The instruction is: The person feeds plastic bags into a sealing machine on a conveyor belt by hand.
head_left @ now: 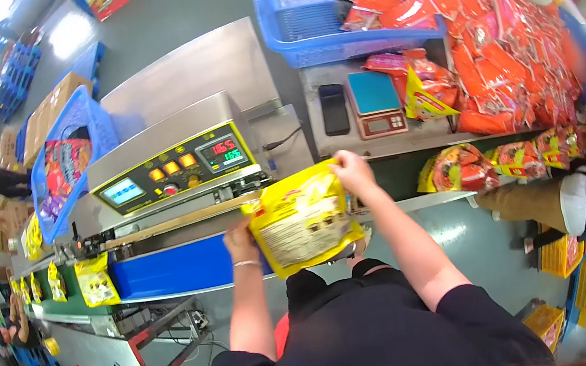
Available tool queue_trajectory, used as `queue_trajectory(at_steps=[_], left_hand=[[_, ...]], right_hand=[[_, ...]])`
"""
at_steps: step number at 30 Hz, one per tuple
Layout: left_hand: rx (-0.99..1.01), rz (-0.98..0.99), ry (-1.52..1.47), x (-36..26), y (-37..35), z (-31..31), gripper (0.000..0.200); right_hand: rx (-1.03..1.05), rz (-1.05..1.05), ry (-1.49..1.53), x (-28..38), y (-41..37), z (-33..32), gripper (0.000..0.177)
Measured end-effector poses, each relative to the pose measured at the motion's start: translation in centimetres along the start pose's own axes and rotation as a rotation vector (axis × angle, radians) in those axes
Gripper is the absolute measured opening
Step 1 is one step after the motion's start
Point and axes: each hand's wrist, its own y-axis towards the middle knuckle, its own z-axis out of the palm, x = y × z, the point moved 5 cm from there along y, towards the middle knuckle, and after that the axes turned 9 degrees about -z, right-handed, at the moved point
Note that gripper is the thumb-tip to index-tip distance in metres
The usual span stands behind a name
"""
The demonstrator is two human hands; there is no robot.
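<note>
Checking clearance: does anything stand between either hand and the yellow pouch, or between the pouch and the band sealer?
Nothing visible does: the left hand and right hand hold the yellow pouch, and nothing loose shows between it and the band sealer.

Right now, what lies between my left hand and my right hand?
A yellow bag, gripped by the left hand and the right hand, as the head view shows.

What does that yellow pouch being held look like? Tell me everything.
The yellow pouch looks like glossy plastic, its printed face toward the camera, slightly tilted: a pale text block, too blurred to read, and small dark pictures. The left hand grips its left edge, the right hand its upper right corner, near the band sealer. Whether it's sealed is unclear.
</note>
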Motion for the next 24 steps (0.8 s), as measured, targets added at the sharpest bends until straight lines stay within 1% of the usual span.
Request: queue_trajectory(at_steps=[1, 2, 3, 4, 5, 6, 7, 8, 9, 10, 11, 12, 13, 14, 15, 16, 17, 18, 19, 20, 21, 22, 23, 24], left_hand=[[-0.035, 0.041, 0.028, -0.7, 0.5, -1.7, 0.015], [-0.030, 0.013, 0.032, -1.1, 1.2, -3.4, 0.014], [-0.022, -0.016, 0.036, -1.7, 1.8, -5.0, 0.013], [-0.022, 0.012, 0.094, -2.8, 2.1, -6.5, 0.011], [-0.051, 0.030, 0.098, -4.0, 1.9, -7.2, 0.008], [-0.090, 0.186, 0.242, -4.9, 3.1, -9.7, 0.009], [-0.265, 0.533, 0.327, -5.9, 3.6, -11.5, 0.013], [-0.348, 0.797, 0.410, -8.4, -0.8, -9.5, 0.016], [-0.335, 0.798, 0.410, -7.9, -3.0, -6.0, 0.016], [-0.183, 0.855, 0.220, -6.9, -5.4, -1.4, 0.016], [-0.037, 0.902, 0.026, -6.0, -8.5, 3.3, 0.016], [0.153, 0.690, 0.418, -5.2, -12.1, 9.9, 0.014], [0.283, 0.762, 0.517, -2.8, -14.8, 15.0, 0.017], [0.476, 0.725, 0.591, 0.2, -17.0, 19.5, 0.032], [0.628, 0.923, 0.767, 2.4, -19.2, 23.5, 0.047], [0.739, 0.934, 0.808, 4.6, -20.6, 26.2, 0.054], [0.797, 1.006, 0.917, 6.7, -21.2, 28.3, 0.047], [0.865, 1.019, 0.978, 8.7, -20.7, 29.1, 0.033], [0.864, 1.020, 0.979, 8.9, -20.8, 29.1, 0.033], [0.880, 0.985, 0.911, 8.8, -20.6, 28.8, 0.026], [0.888, 0.952, 0.843, 8.5, -20.3, 28.4, 0.019], [0.861, 0.885, 0.687, 7.2, -20.4, 27.0, 0.015], [0.867, 0.825, 0.628, 5.7, -20.6, 25.5, 0.012], [0.897, 0.642, 0.442, 4.3, -21.2, 24.0, 0.009]], right_hand=[[0.029, -0.010, 0.040, 1.3, 0.1, 1.3, 0.016], [-0.049, -0.108, 0.027, 1.7, 0.4, 3.2, 0.020], [-0.069, -0.186, 0.084, 2.4, 0.6, 4.8, 0.020], [-0.072, -0.227, 0.094, 2.8, 0.5, 6.2, 0.020], [0.039, -0.159, 0.161, 4.2, 0.0, 6.3, 0.021], [0.079, -0.209, 0.354, 4.0, 0.0, 7.4, 0.023], [0.091, -0.227, 0.429, 4.8, -0.4, 5.6, 0.021], [0.002, -0.294, 0.460, 4.9, -0.7, 2.3, 0.019], [-0.082, -0.365, 0.489, 4.6, -1.4, -2.1, 0.019], [-0.199, -0.355, 0.456, 5.1, -3.4, -8.7, 0.026], [-0.379, -0.487, 0.111, 4.3, -4.9, -14.4, 0.038], [-0.483, -0.369, 0.119, 2.0, -6.8, -19.5, 0.044], [-0.590, -0.384, -0.121, 1.2, -8.9, -24.4, 0.048], [-0.548, -0.350, -0.309, -2.1, -10.0, -27.6, 0.050], [-0.438, -0.249, -0.413, -5.4, -11.2, -29.4, 0.053], [-0.278, -0.173, -0.415, -7.2, -11.9, -29.8, 0.044], [-0.279, -0.173, -0.415, -8.7, -12.1, -29.8, 0.044], [-0.167, -0.235, -0.238, -10.4, -12.0, -28.6, 0.038], [-0.054, -0.296, -0.061, -11.1, -11.9, -27.5, 0.032], [-0.054, -0.247, 0.045, -12.1, -12.0, -27.0, 0.020], [-0.107, -0.292, 0.123, -11.7, -11.9, -26.9, 0.013], [-0.128, -0.322, 0.215, -9.8, -12.0, -27.0, 0.011], [-0.146, -0.351, 0.312, -6.9, -12.2, -27.1, 0.009], [-0.129, -0.355, 0.328, -4.9, -12.3, -26.7, 0.009]])
